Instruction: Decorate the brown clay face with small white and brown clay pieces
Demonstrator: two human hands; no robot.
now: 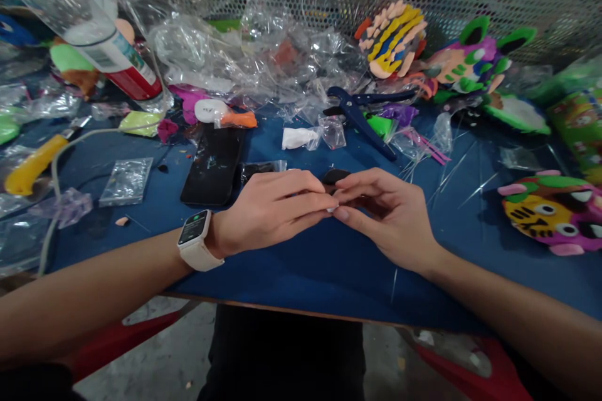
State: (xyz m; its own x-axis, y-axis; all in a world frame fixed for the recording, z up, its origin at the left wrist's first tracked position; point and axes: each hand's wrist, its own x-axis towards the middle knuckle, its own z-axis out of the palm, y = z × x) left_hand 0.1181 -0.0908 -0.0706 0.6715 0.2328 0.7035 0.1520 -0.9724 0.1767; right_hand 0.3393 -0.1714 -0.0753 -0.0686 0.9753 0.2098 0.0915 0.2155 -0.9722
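Note:
My left hand (268, 210) and my right hand (390, 213) meet fingertip to fingertip over the blue table (305, 263). Together they pinch a small black foam piece (335, 175), which shows just above the fingers; most of it is hidden. A white smartwatch (197, 238) is on my left wrist. A black phone (214, 163) lies flat just beyond my left hand.
Blue pliers (362, 116) lie behind my hands. Crumpled clear plastic bags (254, 56) pile at the back. Colourful foam masks sit at the back right (395, 37) and right edge (555, 213). A yellow-handled tool (32, 166) and a bottle (94, 31) are on the left.

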